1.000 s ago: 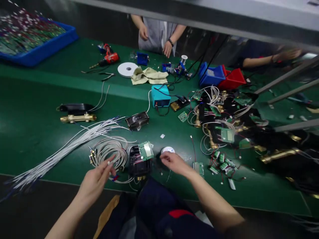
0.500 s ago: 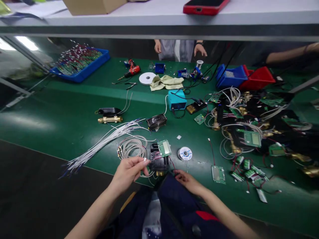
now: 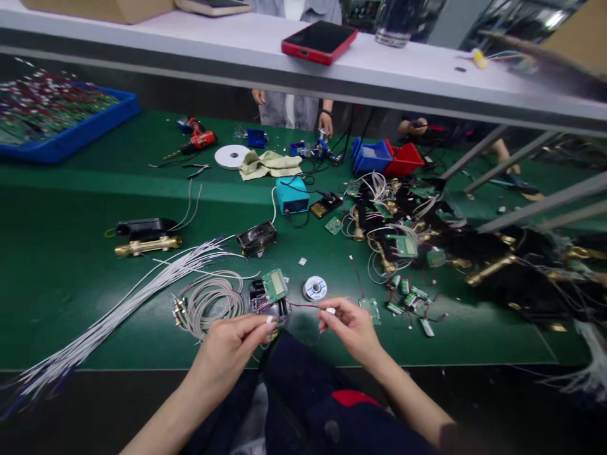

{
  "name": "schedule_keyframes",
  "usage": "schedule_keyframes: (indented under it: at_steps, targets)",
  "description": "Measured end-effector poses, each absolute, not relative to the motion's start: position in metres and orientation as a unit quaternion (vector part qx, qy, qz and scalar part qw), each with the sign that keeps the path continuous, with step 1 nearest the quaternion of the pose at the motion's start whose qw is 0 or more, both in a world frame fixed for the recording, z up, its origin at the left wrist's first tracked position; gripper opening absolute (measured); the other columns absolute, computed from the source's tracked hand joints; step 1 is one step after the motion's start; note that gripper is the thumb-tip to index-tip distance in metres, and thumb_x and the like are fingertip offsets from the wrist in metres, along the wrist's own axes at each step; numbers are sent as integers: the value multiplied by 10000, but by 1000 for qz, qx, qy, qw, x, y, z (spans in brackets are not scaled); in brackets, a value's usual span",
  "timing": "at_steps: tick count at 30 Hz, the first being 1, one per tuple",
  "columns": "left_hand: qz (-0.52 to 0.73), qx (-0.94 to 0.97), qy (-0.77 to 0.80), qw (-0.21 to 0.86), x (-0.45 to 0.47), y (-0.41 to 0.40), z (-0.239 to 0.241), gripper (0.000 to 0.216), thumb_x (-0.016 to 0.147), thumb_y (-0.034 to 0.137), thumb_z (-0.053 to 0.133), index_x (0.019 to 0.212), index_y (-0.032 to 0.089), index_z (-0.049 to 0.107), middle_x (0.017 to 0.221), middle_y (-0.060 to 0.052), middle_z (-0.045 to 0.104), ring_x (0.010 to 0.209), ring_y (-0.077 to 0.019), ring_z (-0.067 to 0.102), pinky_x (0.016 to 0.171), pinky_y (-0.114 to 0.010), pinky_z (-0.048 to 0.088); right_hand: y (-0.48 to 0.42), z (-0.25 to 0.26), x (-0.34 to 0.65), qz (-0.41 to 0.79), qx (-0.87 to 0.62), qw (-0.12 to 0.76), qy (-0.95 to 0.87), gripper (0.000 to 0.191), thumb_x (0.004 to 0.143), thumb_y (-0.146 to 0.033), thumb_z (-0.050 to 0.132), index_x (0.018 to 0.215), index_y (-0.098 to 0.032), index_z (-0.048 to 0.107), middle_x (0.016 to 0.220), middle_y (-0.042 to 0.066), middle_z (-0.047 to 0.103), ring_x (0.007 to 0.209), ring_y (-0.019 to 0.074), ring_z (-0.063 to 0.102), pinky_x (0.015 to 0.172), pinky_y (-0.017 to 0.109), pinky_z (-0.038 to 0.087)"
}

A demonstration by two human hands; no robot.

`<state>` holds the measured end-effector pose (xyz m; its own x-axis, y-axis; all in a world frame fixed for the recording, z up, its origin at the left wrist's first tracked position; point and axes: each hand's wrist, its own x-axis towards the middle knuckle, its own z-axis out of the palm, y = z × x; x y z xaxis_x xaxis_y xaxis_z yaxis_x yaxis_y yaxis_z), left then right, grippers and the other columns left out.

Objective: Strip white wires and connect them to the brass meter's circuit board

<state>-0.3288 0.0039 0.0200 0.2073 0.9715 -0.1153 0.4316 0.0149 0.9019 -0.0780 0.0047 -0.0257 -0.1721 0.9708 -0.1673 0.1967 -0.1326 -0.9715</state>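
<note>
At the far left of the green bench (image 3: 57,253) a blue tray (image 3: 71,136) holds a heap of small circuit boards, and a long bundle of white wires (image 3: 123,303) fans from the near edge toward the middle. Behind it lie a black housing (image 3: 145,225) and a brass tube fitting (image 3: 147,244), side by side. Farther back are a red power screwdriver (image 3: 199,140), a white tape roll (image 3: 231,156) and a crumpled beige cloth (image 3: 269,164).

Just ahead of the left hand (image 3: 232,347) sits a coil of grey cable (image 3: 211,302), touching a black meter module (image 3: 268,303) with a green board tilted on top. The left hand is pinched shut on a small white connector (image 3: 269,320) right at the module's near edge. A thin red wire (image 3: 301,306) runs from there across to the right hand (image 3: 351,328), which pinches a second white connector (image 3: 331,310) between thumb and forefinger. The hands are near each other, above the bench's near edge, with the wire strung between them. A small solder spool (image 3: 315,287) lies just beyond the wire, between the hands.

Toward the middle stand an oval black speaker (image 3: 257,238) and a teal box (image 3: 292,194). To the right lies a tangled pile (image 3: 417,240) of green boards, white leads, brass fittings and black housings, with blue and red bins (image 3: 386,158) behind. Across the bench a person's hands (image 3: 325,122) rest at the far edge. Overhead, a grey shelf (image 3: 237,44) carries a red phone (image 3: 318,40).
</note>
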Motion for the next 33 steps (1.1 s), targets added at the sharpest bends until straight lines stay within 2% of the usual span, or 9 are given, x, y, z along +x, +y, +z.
schedule_keyframes:
  at_steps: [2,5,7,11,13,16,20,26,33]
  targets:
    - [301,661,530,439,-321,8,22,258,861,344,594,730,211,773,624,11,697,566,-130,619,554,-197,422,11,-17,-87,533,-506,382,-560,352,846,-525,650,950,-198,728,769,40,665,652,162,629,635,304,523]
    - [281,672,513,454,-312,14,28,296,861,357,584,680,194,753,587,-2,668,532,-134,577,527,-208,394,18,-10,-99,532,-467,406,-578,310,798,-519,718,892,-228,770,925,59,688,868,194,644,818,344,514]
    - [259,658,518,480,-309,16,32,320,868,383,567,683,193,748,587,-11,661,531,-145,566,529,-219,396,21,-8,-106,547,-445,407,-581,281,816,-494,716,914,-236,769,934,54,712,919,198,650,880,355,495]
    - [248,660,503,500,-313,18,33,341,907,371,496,715,197,718,656,-25,647,615,-166,580,597,-236,422,24,-13,-115,590,-428,393,-561,401,841,-508,695,1107,-209,674,802,19,708,754,169,678,752,318,520]
    - [242,668,495,500,-316,17,31,358,935,357,445,727,193,687,690,-25,626,650,-166,576,618,-239,418,26,-15,-118,603,-424,384,-556,428,833,-556,681,1048,-187,653,764,17,693,705,168,675,690,301,518]
    - [226,667,500,505,-321,16,28,368,961,357,400,752,193,655,739,-27,624,713,-176,586,664,-248,422,31,-13,-120,594,-425,367,-576,384,865,-564,637,872,-181,670,801,42,695,750,173,649,730,314,496]
    - [190,678,508,497,-324,17,24,334,991,330,355,889,211,650,920,-43,668,896,-202,616,809,-281,425,37,-5,-121,555,-425,344,-627,351,927,-518,573,872,-195,700,818,28,646,809,173,575,806,329,435]
    - [99,740,509,428,-324,20,24,344,1007,300,273,803,207,534,839,-44,602,821,-218,585,746,-317,394,38,1,-124,536,-405,298,-679,346,973,-482,512,879,-192,675,812,19,602,832,173,550,822,324,413]
    - [68,745,507,429,-322,20,27,321,968,249,297,759,213,539,798,-43,605,761,-223,580,700,-330,362,39,5,-125,544,-394,247,-698,272,979,-365,508,816,-194,643,778,4,571,778,160,535,763,295,395]
